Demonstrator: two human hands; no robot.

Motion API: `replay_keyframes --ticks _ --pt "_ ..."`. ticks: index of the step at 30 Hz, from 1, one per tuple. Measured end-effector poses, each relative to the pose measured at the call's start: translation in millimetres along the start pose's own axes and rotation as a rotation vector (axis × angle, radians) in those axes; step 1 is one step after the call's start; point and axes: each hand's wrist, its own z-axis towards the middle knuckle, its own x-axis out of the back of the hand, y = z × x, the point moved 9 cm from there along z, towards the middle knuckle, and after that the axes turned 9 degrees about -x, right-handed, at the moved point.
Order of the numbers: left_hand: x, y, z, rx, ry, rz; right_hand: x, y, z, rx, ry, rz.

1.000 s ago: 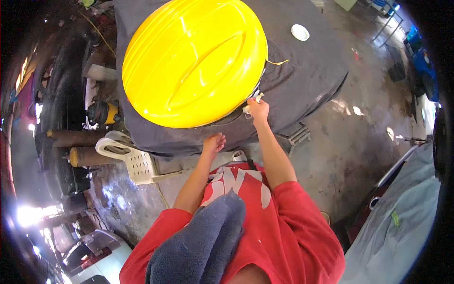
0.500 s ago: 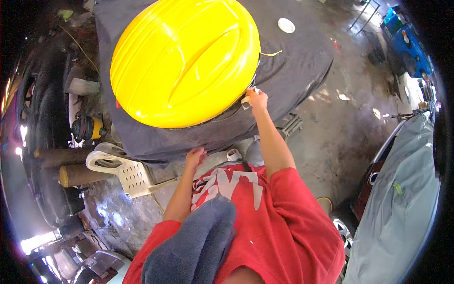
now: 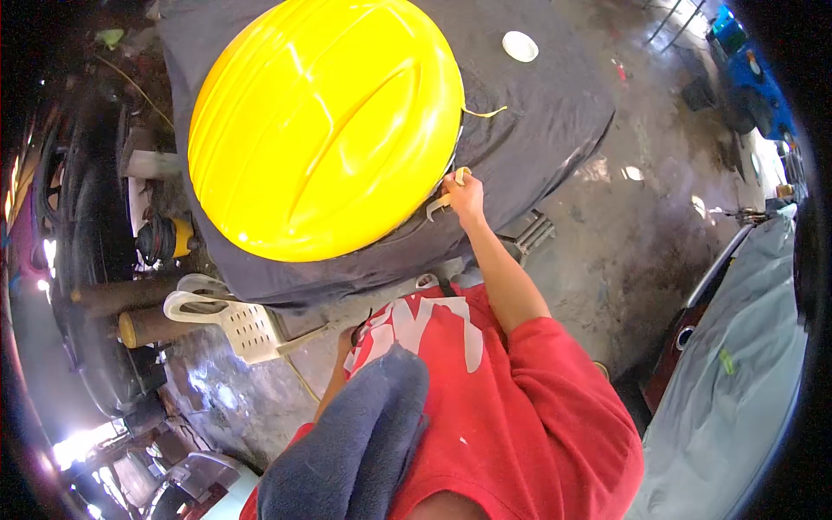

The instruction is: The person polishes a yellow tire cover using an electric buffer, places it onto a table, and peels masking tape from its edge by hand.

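A large glossy yellow panel (image 3: 329, 130) with moulded ridges lies on a dark cloth cover (image 3: 555, 130). At its lower right edge, my right hand (image 3: 464, 196) is closed on a strip of pale yellow tape (image 3: 437, 206), whose loose end curls below the fingers. Another thin tape end (image 3: 487, 113) sticks out from the panel's rim farther up. Of my left arm (image 3: 336, 377), only part of the forearm shows, low beside my shirt; the fingers are hidden.
A small white bowl or lid (image 3: 520, 47) rests on the cloth at the upper right. A cream plastic chair (image 3: 247, 329) stands at the left, near a brown cylinder (image 3: 152, 326). On the right is a grey-covered vehicle (image 3: 737, 373).
My right hand has shifted slightly down along the panel's edge, and more of the tape strip hangs free. My left hand has drawn back toward my body, out of sight.
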Motion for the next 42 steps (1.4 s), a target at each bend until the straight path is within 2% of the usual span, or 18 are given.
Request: replay_keyframes --ticks 3,5,6,7,9,12,15,17,18,21,23,26,28,32,34,36,39,42 --pt "57 63 40 0.026 0.089 -0.052 4 -15 -14 0.105 0.019 -0.152" --pt "89 83 57 0.243 0.205 -0.317 -3 -15 -29 0.173 -0.095 -0.250" --pt "92 78 57 0.459 0.342 -0.595 -2 -9 -34 0.175 -0.102 -0.260" --pt "82 70 62 0.465 0.347 -0.605 -7 2 -42 0.157 -0.178 -0.291" --pt "44 35 62 0.616 0.423 -0.998 -10 11 -54 0.137 -0.258 -0.324" --pt "78 78 71 0.529 0.316 -0.809 -18 -7 -73 0.204 -0.366 -0.399" --pt "76 84 63 0.648 0.353 -1.009 -27 -2 -87 0.117 -0.466 -0.396" --pt "76 78 69 0.552 0.350 -0.960 -50 -2 -121 0.237 -0.712 -0.524" --pt "75 75 73 0.504 0.345 -0.938 -53 10 -130 0.113 -0.785 -0.599" --pt "90 122 103 0.440 0.120 -1.064 -59 11 -144 0.243 -0.766 -0.698" --pt "120 198 123 0.302 0.071 -1.352 -71 16 -151 0.529 -0.724 -0.778" --pt "106 240 142 0.422 -0.045 -1.639 -75 11 -161 0.442 -0.544 -0.738" --pt "84 228 156 0.429 -0.006 -1.614 -77 23 -171 0.590 -0.455 -0.795" --pt "37 187 152 0.439 0.075 -1.743 -67 52 -205 -0.301 -0.784 -0.507" --pt "-7 164 157 0.447 -0.077 -1.755 -65 4 -226 0.426 -0.703 -0.601" --pt "-21 175 157 0.459 -0.227 -1.779 -51 -2 -228 0.484 -0.582 -0.761" --pt "57 288 139 0.266 -0.588 -1.859 -23 14 -202 0.394 -0.409 -1.021" --pt "59 273 155 0.239 -0.442 -1.717 -27 -6 -196 0.390 -0.619 -1.175"
